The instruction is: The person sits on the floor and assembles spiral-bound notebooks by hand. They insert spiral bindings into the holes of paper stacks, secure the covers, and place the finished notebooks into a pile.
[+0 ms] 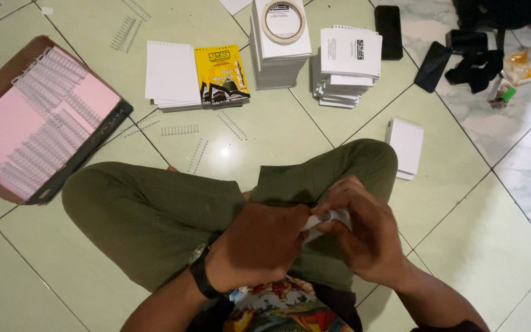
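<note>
- A small white paper booklet with a silver wire coil sits low in the frame, a bit right of the middle.
- Only a little of it shows, a white corner and a shiny bit of coil.
- Both hands wrap around it and hide the rest.
- It is up off the floor, over the lap in green trousers.

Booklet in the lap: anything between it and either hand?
Nothing visible. Both the left hand and right hand already grip the small white booklet directly, above the crossed legs in green trousers. The hands themselves hide most of it, so its far side cannot be checked.
</note>
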